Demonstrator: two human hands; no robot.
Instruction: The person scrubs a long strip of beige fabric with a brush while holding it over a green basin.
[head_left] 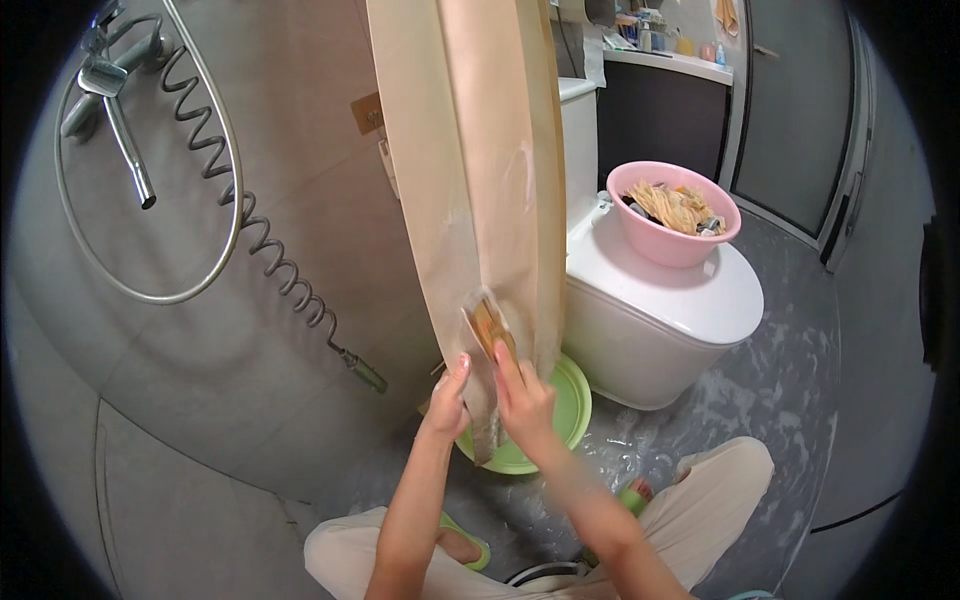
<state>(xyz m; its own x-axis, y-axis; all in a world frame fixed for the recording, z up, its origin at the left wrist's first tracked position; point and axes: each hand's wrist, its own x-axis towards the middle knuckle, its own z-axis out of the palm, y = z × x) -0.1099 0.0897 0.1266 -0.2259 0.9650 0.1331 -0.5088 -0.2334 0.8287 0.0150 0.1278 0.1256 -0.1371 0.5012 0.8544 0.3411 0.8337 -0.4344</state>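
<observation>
A long beige curtain (490, 150) hangs down in front of me in folds, its lower end reaching over a light green basin (575, 400) on the floor. My left hand (448, 402) is closed on the left edge of the curtain near its bottom, thumb pointing up. In my right hand (526, 398) is a wooden-backed brush (490, 322), pressed against the curtain's lower front. White suds show around the brush. Its bristles are hidden against the cloth.
At the right, a pink basin (665, 245) of cloth items and yellowish strands stands on the closed toilet lid (720, 300). Suds wet the grey floor (790, 370). A shower mixer (105, 78) and coiled hose (265, 235) hang on the left wall. A counter (670, 62) with bottles stands behind.
</observation>
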